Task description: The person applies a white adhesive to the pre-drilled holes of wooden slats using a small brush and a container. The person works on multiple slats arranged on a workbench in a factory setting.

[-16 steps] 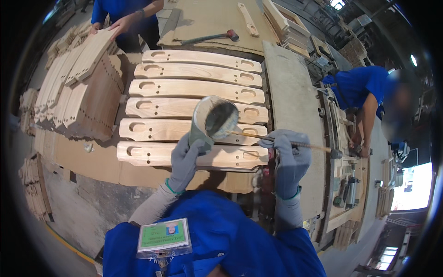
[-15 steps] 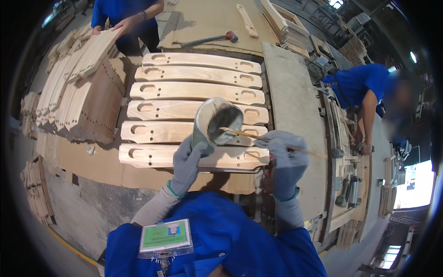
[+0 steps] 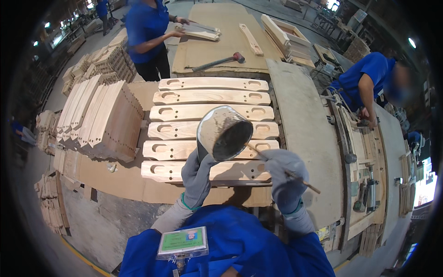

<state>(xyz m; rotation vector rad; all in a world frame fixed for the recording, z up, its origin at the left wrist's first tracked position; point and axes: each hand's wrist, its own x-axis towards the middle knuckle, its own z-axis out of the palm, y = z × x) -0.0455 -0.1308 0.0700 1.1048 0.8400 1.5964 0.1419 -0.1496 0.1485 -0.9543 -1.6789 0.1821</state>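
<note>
The left hand [image 3: 197,177], in a grey glove, is closed around a smeared metal can [image 3: 224,133] and tips it so the dark opening faces toward four o'clock, held above the fourth and fifth of six slotted wooden slats [image 3: 210,113] laid in a row on the table [image 3: 300,134]. The right hand [image 3: 285,177], also gloved, is wrapped shut on a thin stick [image 3: 282,169] whose far end reaches to the can's mouth at about ten o'clock from that hand. Judging by this, the stick is only being loaded from the can, and none of the slats shows an obvious wet coat in its slots or holes, though the view is too small to be sure; the spreading work looks to lie mostly ahead. At nine o'clock from the slats stands a leaning stack of similar wooden parts [image 3: 104,117]. At twelve o'clock a mallet [image 3: 220,61] lies on a board, and another person in blue handles pieces beyond it; a second person bends over a clamp jig [image 3: 364,152] at two o'clock.
</note>
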